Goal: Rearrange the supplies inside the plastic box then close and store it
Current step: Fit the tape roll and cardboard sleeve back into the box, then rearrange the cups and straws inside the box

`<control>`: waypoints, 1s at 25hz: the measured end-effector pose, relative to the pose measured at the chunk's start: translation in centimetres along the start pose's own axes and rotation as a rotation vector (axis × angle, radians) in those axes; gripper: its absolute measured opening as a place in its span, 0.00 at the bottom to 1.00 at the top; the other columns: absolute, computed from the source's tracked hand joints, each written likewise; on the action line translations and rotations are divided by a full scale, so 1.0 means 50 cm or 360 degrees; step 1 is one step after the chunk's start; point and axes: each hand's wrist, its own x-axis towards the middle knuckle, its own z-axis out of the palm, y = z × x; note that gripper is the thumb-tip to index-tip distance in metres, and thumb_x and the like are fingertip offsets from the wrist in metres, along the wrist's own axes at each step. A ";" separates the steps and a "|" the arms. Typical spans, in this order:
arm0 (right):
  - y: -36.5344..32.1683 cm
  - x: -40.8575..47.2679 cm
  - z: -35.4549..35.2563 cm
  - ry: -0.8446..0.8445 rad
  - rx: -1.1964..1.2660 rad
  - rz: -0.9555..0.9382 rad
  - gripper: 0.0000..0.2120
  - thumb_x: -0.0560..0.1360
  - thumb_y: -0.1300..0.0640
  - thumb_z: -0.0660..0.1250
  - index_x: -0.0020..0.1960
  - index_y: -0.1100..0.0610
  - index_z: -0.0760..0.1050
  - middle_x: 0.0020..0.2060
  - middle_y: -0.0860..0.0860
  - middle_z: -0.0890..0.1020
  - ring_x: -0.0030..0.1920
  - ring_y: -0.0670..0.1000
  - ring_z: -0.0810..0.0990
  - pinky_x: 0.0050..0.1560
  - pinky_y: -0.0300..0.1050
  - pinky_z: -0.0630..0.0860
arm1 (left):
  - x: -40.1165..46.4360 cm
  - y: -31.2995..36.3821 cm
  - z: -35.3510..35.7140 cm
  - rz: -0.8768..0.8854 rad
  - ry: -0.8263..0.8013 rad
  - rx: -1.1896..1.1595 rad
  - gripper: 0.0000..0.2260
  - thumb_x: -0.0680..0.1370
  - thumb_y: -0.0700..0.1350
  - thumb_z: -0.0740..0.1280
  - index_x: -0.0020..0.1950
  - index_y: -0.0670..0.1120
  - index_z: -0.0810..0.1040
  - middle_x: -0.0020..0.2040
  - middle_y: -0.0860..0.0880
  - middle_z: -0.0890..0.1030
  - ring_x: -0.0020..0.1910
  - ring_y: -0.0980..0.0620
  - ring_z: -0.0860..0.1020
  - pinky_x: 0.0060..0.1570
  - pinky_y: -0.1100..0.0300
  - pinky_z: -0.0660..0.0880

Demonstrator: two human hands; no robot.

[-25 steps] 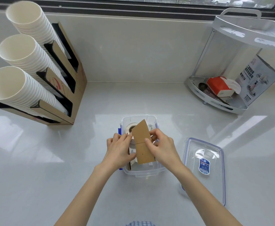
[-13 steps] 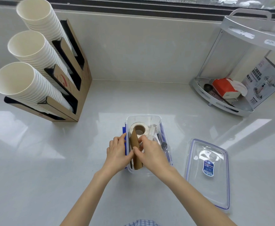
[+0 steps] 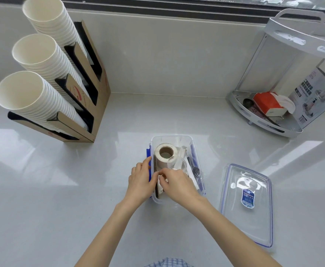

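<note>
A clear rectangular plastic box (image 3: 172, 138) with blue side latches is seen open at the centre of a glossy pale bench (image 3: 61, 189). A flat brown cardboard sheet (image 3: 155, 176) is stood on edge along its left wall, beside a cylindrical paper roll (image 3: 165, 154). The sheet's upper edge is pinched by the right hand (image 3: 178, 185); the left hand (image 3: 141, 182) is pressed, fingers extended, against the box's left wall. The transparent lid (image 3: 248, 205) is laid flat just right of the box. Stacked white paper cups (image 3: 34, 97) in a cardboard holder are seen at far left.
</note>
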 end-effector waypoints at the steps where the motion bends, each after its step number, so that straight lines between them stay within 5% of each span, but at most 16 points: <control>1: 0.004 -0.001 -0.009 0.0042 0.0036 0.0010 0.13 0.78 0.54 0.54 0.55 0.56 0.76 0.48 0.57 0.83 0.50 0.60 0.80 0.42 0.46 0.71 | 0.001 0.002 0.000 -0.0003 0.0004 0.0007 0.23 0.78 0.47 0.58 0.73 0.47 0.57 0.65 0.44 0.70 0.63 0.44 0.67 0.63 0.51 0.65; 5: 0.021 -0.011 -0.052 0.0343 0.0063 -0.0025 0.11 0.77 0.50 0.59 0.53 0.56 0.71 0.43 0.49 0.77 0.44 0.53 0.76 0.41 0.45 0.69 | 0.004 0.010 -0.003 0.0011 0.0040 0.0084 0.23 0.77 0.45 0.59 0.71 0.46 0.59 0.65 0.43 0.69 0.63 0.44 0.67 0.62 0.52 0.65; 9: 0.038 -0.006 -0.053 0.0185 -0.0219 0.0047 0.20 0.73 0.48 0.65 0.61 0.55 0.66 0.58 0.51 0.69 0.52 0.55 0.77 0.42 0.43 0.67 | 0.005 0.013 -0.004 0.0009 0.0033 0.0126 0.23 0.77 0.45 0.59 0.71 0.45 0.59 0.67 0.43 0.68 0.64 0.44 0.66 0.64 0.52 0.65; 15: 0.055 0.002 -0.056 0.0179 -0.0273 0.0018 0.11 0.76 0.54 0.60 0.57 0.53 0.73 0.57 0.50 0.78 0.59 0.53 0.73 0.50 0.48 0.73 | 0.000 0.025 -0.015 0.0096 0.0131 0.0335 0.23 0.77 0.45 0.60 0.70 0.45 0.61 0.66 0.44 0.67 0.65 0.45 0.64 0.63 0.54 0.64; 18: 0.064 0.000 -0.083 0.0309 -0.0099 0.0080 0.10 0.76 0.54 0.60 0.55 0.53 0.75 0.54 0.49 0.80 0.56 0.53 0.76 0.49 0.46 0.72 | -0.001 0.047 -0.023 0.0316 0.0275 0.0464 0.14 0.77 0.45 0.59 0.62 0.45 0.69 0.61 0.46 0.71 0.61 0.46 0.67 0.58 0.57 0.63; 21: 0.080 -0.005 -0.115 0.0467 0.0012 0.0129 0.09 0.76 0.53 0.60 0.54 0.52 0.76 0.53 0.49 0.80 0.53 0.54 0.77 0.45 0.45 0.70 | 0.011 0.076 -0.014 0.0513 0.0101 0.0582 0.11 0.78 0.47 0.58 0.57 0.47 0.74 0.58 0.50 0.76 0.61 0.49 0.68 0.58 0.58 0.60; 25: 0.101 -0.009 -0.135 0.0580 0.0079 0.0179 0.10 0.77 0.53 0.59 0.53 0.53 0.76 0.51 0.50 0.81 0.45 0.53 0.76 0.43 0.45 0.69 | 0.026 0.099 0.031 0.0630 -0.0373 0.1019 0.19 0.75 0.52 0.62 0.64 0.47 0.71 0.63 0.48 0.75 0.65 0.47 0.66 0.64 0.53 0.58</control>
